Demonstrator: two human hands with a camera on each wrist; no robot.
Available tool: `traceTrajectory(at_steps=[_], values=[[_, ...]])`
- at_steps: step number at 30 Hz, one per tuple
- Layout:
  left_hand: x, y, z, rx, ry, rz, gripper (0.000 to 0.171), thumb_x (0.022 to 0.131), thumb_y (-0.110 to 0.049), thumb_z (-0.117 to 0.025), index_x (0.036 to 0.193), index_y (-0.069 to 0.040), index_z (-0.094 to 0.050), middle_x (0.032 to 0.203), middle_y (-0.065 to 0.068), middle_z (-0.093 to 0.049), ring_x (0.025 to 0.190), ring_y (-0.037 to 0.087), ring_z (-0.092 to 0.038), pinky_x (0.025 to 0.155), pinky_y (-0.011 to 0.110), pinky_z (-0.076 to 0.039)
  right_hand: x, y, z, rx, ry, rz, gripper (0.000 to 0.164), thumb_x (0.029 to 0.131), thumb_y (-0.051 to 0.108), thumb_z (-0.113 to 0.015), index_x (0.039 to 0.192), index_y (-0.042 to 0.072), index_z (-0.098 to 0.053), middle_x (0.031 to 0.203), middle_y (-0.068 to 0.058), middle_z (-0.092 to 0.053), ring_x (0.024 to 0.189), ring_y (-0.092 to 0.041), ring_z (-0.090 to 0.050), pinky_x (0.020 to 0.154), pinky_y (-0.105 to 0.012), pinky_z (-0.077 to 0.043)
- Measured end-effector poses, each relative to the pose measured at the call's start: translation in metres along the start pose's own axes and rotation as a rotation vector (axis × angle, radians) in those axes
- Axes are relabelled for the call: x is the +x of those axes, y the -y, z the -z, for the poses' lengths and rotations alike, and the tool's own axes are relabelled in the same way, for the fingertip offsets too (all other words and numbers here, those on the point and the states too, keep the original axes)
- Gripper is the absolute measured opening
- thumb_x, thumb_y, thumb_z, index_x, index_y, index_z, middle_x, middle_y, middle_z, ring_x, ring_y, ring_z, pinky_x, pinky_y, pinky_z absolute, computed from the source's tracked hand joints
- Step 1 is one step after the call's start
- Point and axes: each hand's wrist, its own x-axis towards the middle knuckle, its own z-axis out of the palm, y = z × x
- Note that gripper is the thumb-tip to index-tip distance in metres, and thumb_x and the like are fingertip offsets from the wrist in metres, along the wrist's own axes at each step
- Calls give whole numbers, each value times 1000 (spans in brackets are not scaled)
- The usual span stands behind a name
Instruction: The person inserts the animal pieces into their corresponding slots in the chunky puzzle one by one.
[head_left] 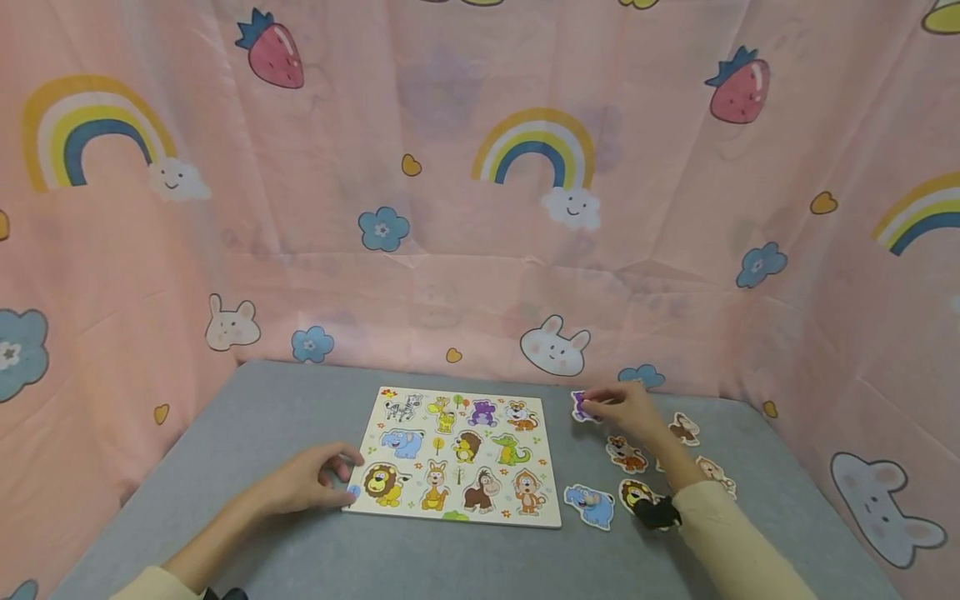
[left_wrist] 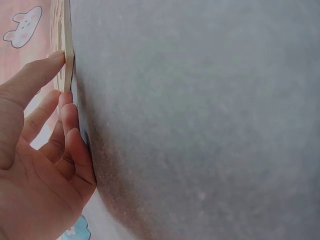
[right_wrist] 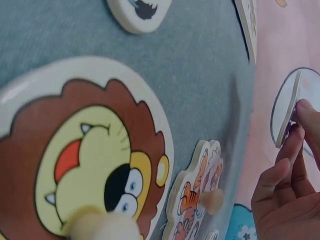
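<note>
My right hand (head_left: 622, 407) pinches a purple hippo puzzle piece (head_left: 579, 407) between thumb and fingers, beyond the board's far right corner. In the right wrist view this piece (right_wrist: 289, 112) appears edge-on. At the left edge of the white animal puzzle board (head_left: 415, 506) rests my left hand (head_left: 311, 479), its thumb at the near corner and its other fingers loosely bent. The left wrist view shows the thumb (left_wrist: 47, 67) touching the board's edge (left_wrist: 68, 45). Printed animals fill the board, including a purple hippo (head_left: 482, 413) in the top row.
Loose knobbed pieces lie right of the board: an elephant (head_left: 590, 507), a lion (head_left: 636, 493), a tiger (head_left: 626, 455), a horse-like animal (head_left: 684, 428) and a monkey (head_left: 716, 475). My right forearm partly hides some. A pink patterned curtain (head_left: 450, 283) surrounds the grey table (head_left: 247, 433).
</note>
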Motion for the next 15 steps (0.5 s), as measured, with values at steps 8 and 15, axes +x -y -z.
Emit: traceTrajectory(at_steps=[8,15], values=[[0,-1,0,6,-7,4,45,81,-14,-86,118,-6,-63,92,4,-56,71,19,-52,61,27,-41,2,2,-5,-17,6,4,20,93,10,-75,105,-6,-74,93,-15,-72,78,-23,-63,64,-37,-52],[0,-2,1,6,-1,-17,43,82,-14,-85,117,-5,-62,91,4,-57,68,17,-51,59,26,-41,6,6,-12,-39,3,-16,19,92,12,-78,105,-1,-76,94,-9,-72,78,-21,-62,65,-33,-51]])
